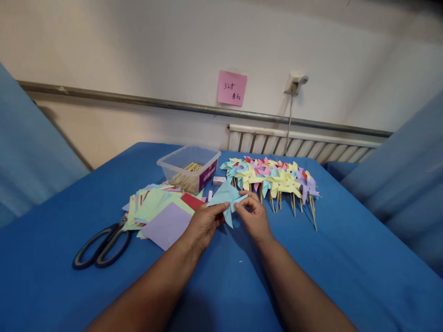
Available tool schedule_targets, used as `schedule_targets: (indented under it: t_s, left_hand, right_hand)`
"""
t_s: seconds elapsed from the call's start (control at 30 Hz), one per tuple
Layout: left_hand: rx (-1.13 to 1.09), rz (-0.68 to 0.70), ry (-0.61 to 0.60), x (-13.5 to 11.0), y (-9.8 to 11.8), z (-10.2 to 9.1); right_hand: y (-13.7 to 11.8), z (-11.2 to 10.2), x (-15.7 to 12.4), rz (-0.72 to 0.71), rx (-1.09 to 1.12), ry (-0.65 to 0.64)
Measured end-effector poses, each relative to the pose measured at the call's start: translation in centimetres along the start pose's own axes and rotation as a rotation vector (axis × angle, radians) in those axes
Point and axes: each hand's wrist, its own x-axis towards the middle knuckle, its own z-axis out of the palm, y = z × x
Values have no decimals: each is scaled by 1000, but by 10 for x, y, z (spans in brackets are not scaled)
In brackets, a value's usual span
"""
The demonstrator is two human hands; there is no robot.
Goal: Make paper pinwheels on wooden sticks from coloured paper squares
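Observation:
A light blue sheet of paper, partly folded into pinwheel points, is held above the blue table. My left hand pinches its left side between thumb and fingers. My right hand pinches its right side, fingers curled. Both hands sit near the middle of the table, just in front of a row of finished paper pinwheels on wooden sticks.
A pile of coloured paper squares lies to the left, with black-handled scissors beside it. Behind stands a clear plastic tub of wooden sticks. A pink note hangs on the wall above a radiator.

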Motion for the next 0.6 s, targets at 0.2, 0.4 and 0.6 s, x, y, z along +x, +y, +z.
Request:
schedule_targets:
  t_s: [0.2,0.4,0.6]
  left_hand:
    - [7,-3,16,1,0,0]
    - [20,2,16,0,1,0]
    - [59,8,22,1,-1,0]
  right_hand:
    - [0,0,0,-4,-10,8]
    - [0,-1,0,-21,-40,-7]
    - [0,0,0,-15,-37,-2]
